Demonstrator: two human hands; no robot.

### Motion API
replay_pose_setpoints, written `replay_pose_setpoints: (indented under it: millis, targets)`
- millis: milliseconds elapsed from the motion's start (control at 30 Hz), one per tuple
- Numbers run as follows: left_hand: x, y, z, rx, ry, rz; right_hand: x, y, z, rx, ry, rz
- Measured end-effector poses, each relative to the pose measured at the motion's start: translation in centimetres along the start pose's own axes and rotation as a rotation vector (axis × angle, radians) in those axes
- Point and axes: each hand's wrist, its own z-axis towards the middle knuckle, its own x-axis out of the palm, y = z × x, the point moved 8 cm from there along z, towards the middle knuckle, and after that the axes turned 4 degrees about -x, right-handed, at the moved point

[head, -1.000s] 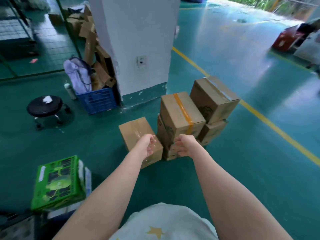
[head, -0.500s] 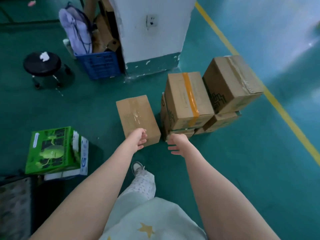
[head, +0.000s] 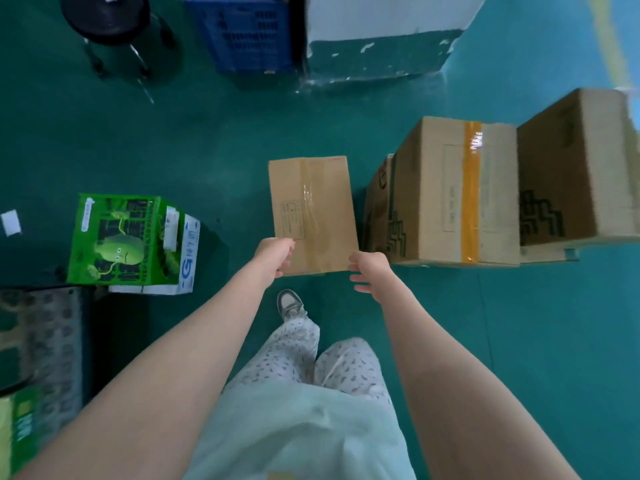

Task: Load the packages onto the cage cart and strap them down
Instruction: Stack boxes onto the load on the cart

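A small brown cardboard box (head: 313, 209) sealed with clear tape lies flat on the green floor in front of me. My left hand (head: 273, 255) is at its near-left corner with the fingers loosely curled; whether they touch the box I cannot tell. My right hand (head: 369, 271) hovers at the near-right corner with the fingers spread. Right of it stands a taller box with orange tape (head: 453, 192), then a darker brown box (head: 575, 168), both on lower boxes. A green printed box (head: 128, 237) sits on a white box (head: 188, 258) to the left.
A grey patterned surface (head: 38, 341) lies at the lower left beside another green box (head: 20, 431). A black stool (head: 107, 19), a blue crate (head: 249, 32) and a white pillar with a green base (head: 377, 39) stand ahead. My shoe (head: 291, 303) is just behind the small box.
I have bent further down and closer over the small box. Both hands have dropped to its near corners, and the right hand has moved from the stacked boxes to this box.
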Motion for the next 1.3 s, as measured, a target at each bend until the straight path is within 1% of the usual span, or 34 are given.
replay_pose_setpoints:
  millis: [100, 300, 367, 467, 533, 600, 700, 800, 967, 1033, 1100, 1200, 1300]
  targets:
    - [-0.1, -0.5, 3.1, -0.035, -0.028, 0.033, 0.7, 1.2, 4.0, 0.007, -0.001, -0.073]
    - [1.5, -1.1, 10.3, -0.063, -0.089, 0.107, 1.9, 2.0, 12.5, -0.022, -0.066, -0.160]
    - [2.0, -0.4, 12.9, -0.088, -0.148, 0.107, 1.8, 1.4, 15.2, -0.028, -0.109, -0.220]
    - [2.4, 1.4, 15.1, -0.170, -0.185, 0.062, 1.0, 0.0, 17.9, 0.007, -0.199, -0.295]
    - [2.8, 2.5, 16.1, -0.234, -0.154, 0.029, 1.0, -1.0, 19.2, 0.047, -0.189, -0.281]
    - [3.6, 3.4, 16.7, -0.280, -0.071, -0.004, 1.3, -1.7, 20.2, 0.073, -0.139, -0.278]
    - [4.3, 4.2, 17.0, -0.329, -0.016, -0.074, 2.3, -2.0, 20.5, 0.066, -0.069, -0.249]
    - [4.8, 4.0, 16.6, -0.303, -0.032, -0.182, 3.0, -2.2, 20.1, 0.062, -0.059, -0.161]
    - [4.4, 3.5, 14.7, -0.216, -0.124, -0.333, 2.6, -0.5, 19.0, -0.018, -0.110, -0.144]
    - [3.6, 3.1, 13.9, -0.172, -0.172, -0.395, 2.7, 0.3, 18.1, -0.032, -0.092, -0.136]
    - [2.2, 2.5, 12.3, -0.125, -0.263, -0.439, 3.0, 1.4, 16.5, -0.066, -0.053, -0.148]
    - [0.4, 1.7, 9.5, -0.104, -0.371, -0.463, 3.5, 2.4, 13.8, -0.098, -0.005, -0.143]
    - [-1.3, 0.4, 7.0, -0.054, -0.401, -0.472, 3.6, 4.0, 10.9, -0.124, 0.011, -0.119]
